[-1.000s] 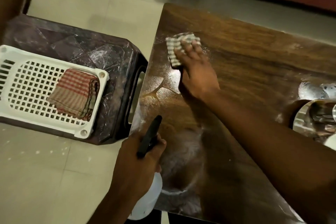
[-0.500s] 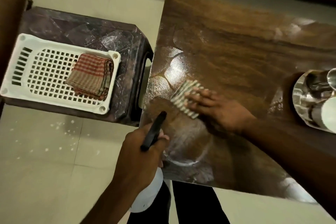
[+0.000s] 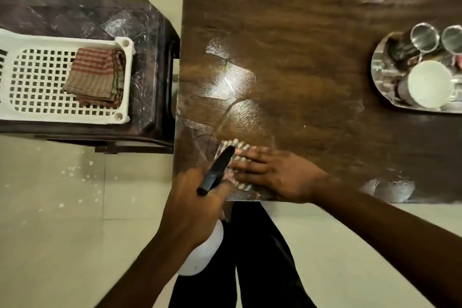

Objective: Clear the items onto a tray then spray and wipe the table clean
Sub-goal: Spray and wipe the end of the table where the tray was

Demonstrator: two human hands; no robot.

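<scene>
Head view: items look cleared. Steel tumblers (image 3: 425, 37) and white mug (image 3: 430, 84) sit on the steel tray (image 3: 380, 77) at the right of the table (image 3: 300, 57), so step 1 is prob. done. Spray's on too, judging by the wet sheen mid-table. Wiping is underway: right hand (image 3: 272, 175), fingers straight and flat, presses the checked cloth (image 3: 235, 144) onto the near-left corner. Left hand (image 3: 192, 202) is curled round the spray bottle (image 3: 202, 255), held off the table edge just beside the cloth. Left to do, I'd say: mid-table streaks, the foamy patch (image 3: 390, 187) by the near edge, and the far half.
</scene>
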